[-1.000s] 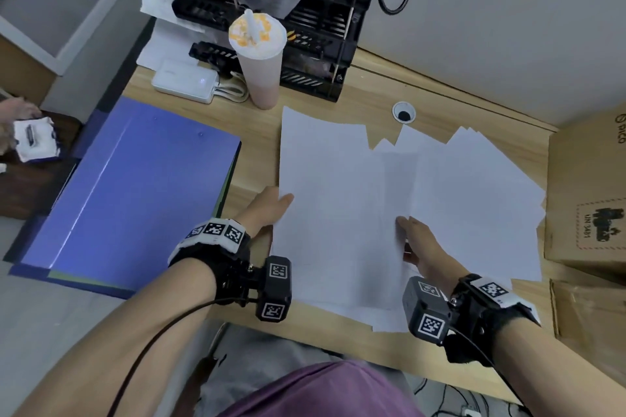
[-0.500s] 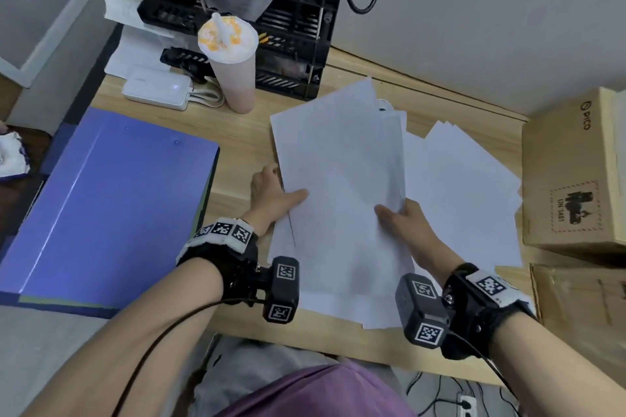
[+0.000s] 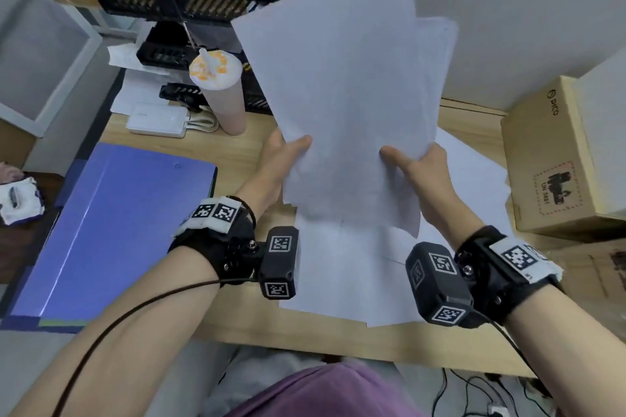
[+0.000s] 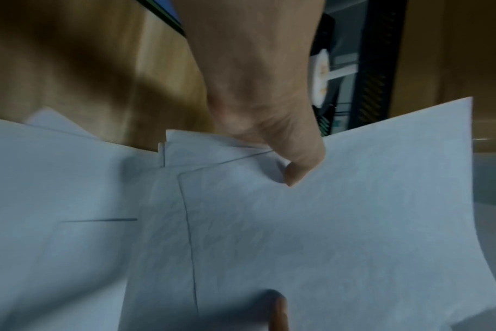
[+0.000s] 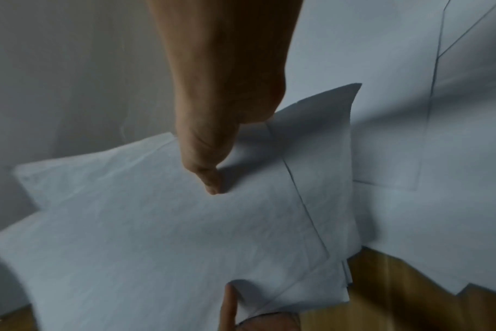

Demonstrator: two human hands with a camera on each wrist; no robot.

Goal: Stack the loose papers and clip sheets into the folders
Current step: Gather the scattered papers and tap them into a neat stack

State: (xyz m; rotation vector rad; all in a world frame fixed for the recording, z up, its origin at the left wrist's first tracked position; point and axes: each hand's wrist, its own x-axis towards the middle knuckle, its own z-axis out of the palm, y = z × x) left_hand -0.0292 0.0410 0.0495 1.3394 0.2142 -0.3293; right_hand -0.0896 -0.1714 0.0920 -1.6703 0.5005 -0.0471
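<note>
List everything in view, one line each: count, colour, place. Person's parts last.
held papers: a few sheets, white, lifted above the desk between both hands
loose papers: several, white, spread on the desk under the held ones
folder: one, blue, shut, left end of the desk
desk: one, light wood
drink cup: one, pale pink with a white lid and straw, back of the desk
power bank: one, white, left of the cup
rack: one, black, behind the cup
cardboard box: one, brown, right edge of the desk
left hand: grips the held papers' left edge
right hand: grips their right edge
</note>
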